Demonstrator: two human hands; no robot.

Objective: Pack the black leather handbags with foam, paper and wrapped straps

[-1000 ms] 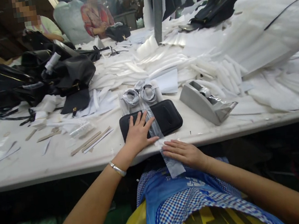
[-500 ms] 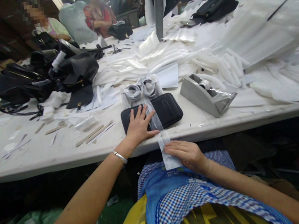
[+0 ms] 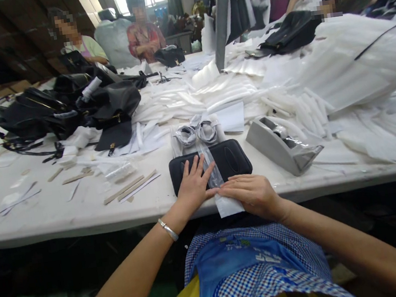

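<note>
A black rectangular bag [image 3: 229, 160], seen as a padded flat panel with an oval outline, lies near the table's front edge. A clear-and-white plastic strip [image 3: 213, 172] runs over its middle and hangs past the front edge. My left hand [image 3: 194, 184] lies flat with fingers spread on the bag's left part, its thumb by the strip. My right hand [image 3: 253, 195] has its fingers pressed together on the strip at the bag's front side; the thumb is hidden. Behind the bag sit two wrapped, rounded loops [image 3: 196, 133], perhaps handles.
A grey tape dispenser [image 3: 281, 145] stands right of the bag. Black handbags [image 3: 68, 104] are heaped at the left, near cardboard strips [image 3: 125, 189]. White foam sheets [image 3: 372, 62] pile up at the right. A metal post [image 3: 222, 23] rises mid-table. Several people are across the table.
My right hand has moved up along the strip to the bag's front edge. Less of the strip hangs down. The left hand stays on the bag, and the camera view has tilted up.
</note>
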